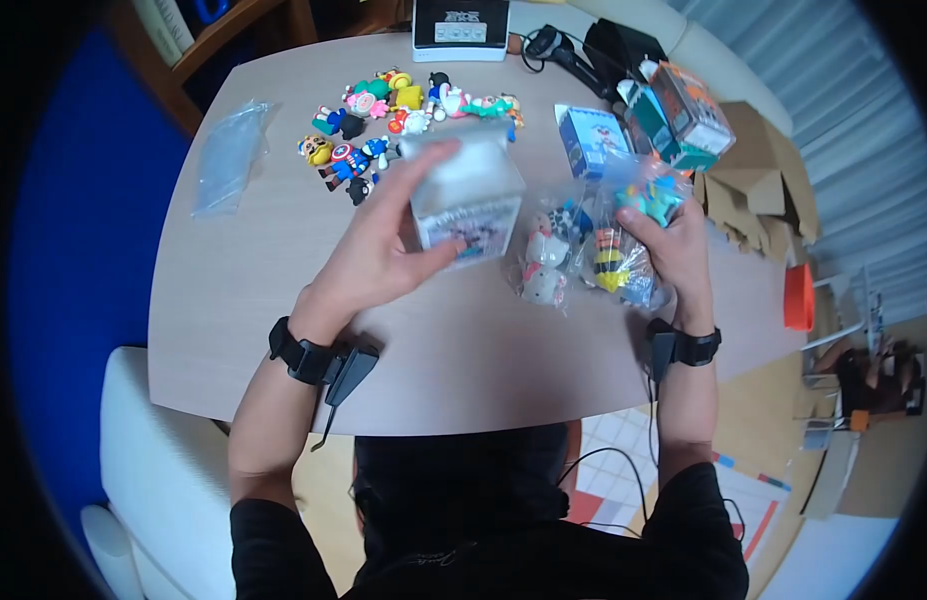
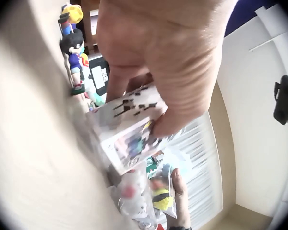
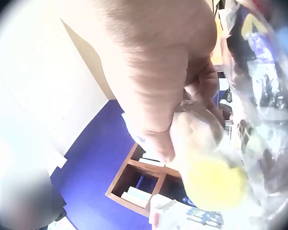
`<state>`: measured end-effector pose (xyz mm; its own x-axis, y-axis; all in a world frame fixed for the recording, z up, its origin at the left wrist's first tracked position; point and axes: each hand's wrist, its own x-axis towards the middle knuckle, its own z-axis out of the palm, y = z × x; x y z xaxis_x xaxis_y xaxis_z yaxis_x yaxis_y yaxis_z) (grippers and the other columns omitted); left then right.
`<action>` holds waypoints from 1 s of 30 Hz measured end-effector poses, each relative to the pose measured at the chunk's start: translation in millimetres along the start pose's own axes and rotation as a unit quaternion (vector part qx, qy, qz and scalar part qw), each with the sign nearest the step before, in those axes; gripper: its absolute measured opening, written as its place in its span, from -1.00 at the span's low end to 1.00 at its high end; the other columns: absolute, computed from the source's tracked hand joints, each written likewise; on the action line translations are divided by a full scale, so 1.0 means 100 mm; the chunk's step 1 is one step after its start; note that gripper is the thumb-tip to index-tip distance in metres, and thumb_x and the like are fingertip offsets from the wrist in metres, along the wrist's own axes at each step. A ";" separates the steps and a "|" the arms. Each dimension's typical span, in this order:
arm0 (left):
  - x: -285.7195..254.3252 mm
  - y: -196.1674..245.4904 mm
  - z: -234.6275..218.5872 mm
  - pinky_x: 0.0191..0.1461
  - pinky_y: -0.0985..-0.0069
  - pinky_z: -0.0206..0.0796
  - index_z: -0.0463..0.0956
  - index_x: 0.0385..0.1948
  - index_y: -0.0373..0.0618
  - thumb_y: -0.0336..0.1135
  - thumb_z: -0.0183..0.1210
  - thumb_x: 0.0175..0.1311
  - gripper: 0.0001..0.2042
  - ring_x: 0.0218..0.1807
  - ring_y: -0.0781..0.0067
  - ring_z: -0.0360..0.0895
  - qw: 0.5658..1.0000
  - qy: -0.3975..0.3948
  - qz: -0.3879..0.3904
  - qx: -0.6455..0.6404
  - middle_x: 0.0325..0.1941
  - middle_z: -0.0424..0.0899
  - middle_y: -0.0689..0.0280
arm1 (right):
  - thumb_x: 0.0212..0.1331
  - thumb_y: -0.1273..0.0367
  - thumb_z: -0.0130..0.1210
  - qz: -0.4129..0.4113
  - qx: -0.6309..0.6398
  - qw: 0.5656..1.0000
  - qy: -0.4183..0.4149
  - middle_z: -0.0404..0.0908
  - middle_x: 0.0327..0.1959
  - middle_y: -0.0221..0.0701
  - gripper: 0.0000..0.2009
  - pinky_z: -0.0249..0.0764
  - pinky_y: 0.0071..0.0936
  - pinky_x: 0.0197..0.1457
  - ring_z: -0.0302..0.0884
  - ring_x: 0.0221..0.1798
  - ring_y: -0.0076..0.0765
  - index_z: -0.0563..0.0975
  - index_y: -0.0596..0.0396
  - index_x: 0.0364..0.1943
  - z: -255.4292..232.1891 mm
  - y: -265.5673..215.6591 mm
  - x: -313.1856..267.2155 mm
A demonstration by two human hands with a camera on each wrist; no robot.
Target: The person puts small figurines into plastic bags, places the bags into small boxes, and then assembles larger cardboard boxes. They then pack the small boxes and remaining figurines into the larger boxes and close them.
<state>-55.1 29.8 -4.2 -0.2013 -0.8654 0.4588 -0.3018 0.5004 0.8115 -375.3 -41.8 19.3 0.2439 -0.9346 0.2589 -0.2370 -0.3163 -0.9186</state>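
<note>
My left hand (image 1: 368,255) grips a white printed box (image 1: 468,190), thumb on the near face and fingers over the far side; the box is blurred in the head view. In the left wrist view, the box (image 2: 132,129) shows dark lettering and a colourful picture panel. To the right, my right hand (image 1: 683,255) holds a clear plastic bag with a yellow-and-black striped figurine (image 1: 611,268) in it; a turquoise figurine (image 1: 658,198) shows at the thumb. Just left of that hand, a bagged white figurine (image 1: 545,262) lies on the table.
Several loose figurines (image 1: 348,165) are grouped at the back left of the table (image 1: 463,360). A flat clear bag (image 1: 230,158) lies farther left. A blue box (image 1: 591,140), an orange box (image 1: 691,105), cardboard (image 1: 758,190) and a black handheld scanner (image 1: 573,65) occupy the back right.
</note>
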 end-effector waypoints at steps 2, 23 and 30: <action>-0.03 0.01 0.02 -0.11 0.44 0.40 0.21 0.33 0.10 -0.53 0.30 -0.01 -0.24 -0.10 0.28 0.48 1.000 -0.008 0.004 0.007 0.01 0.43 0.12 | 0.11 0.43 0.28 0.001 0.116 0.993 0.013 0.60 -0.12 -0.39 -0.62 0.48 -0.52 -0.02 0.55 -0.13 -0.52 0.48 0.21 0.01 0.06 -0.07 0.03; -0.19 -0.14 0.02 -0.04 0.53 0.27 0.25 0.01 -0.13 -0.38 0.49 -0.06 -0.38 -0.21 0.49 0.29 0.994 -0.040 -0.087 -0.059 -0.26 0.35 0.36 | -0.14 0.58 0.37 -0.240 -0.074 0.966 -0.068 0.58 -0.10 -0.41 -0.49 0.43 -0.50 0.07 0.53 -0.09 -0.47 0.49 0.16 0.00 0.86 -0.83 0.27; -0.19 -0.10 0.09 0.01 0.59 0.19 0.20 -0.06 -0.02 -0.50 0.51 -0.12 -0.35 -0.17 0.58 0.23 0.989 -0.005 -0.049 -0.141 -0.22 0.25 0.42 | -0.16 0.60 0.30 -0.284 -0.139 0.939 -0.135 0.59 -0.10 -0.36 -0.54 0.42 -0.49 0.10 0.55 -0.06 -0.40 0.52 0.16 -0.04 0.69 -0.89 0.33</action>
<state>-56.9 41.8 -24.8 -0.1931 -0.9086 0.3704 -0.0491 0.3860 0.9212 -281.6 -33.2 89.3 0.6263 -0.5391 0.5631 -0.2245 -0.8165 -0.5320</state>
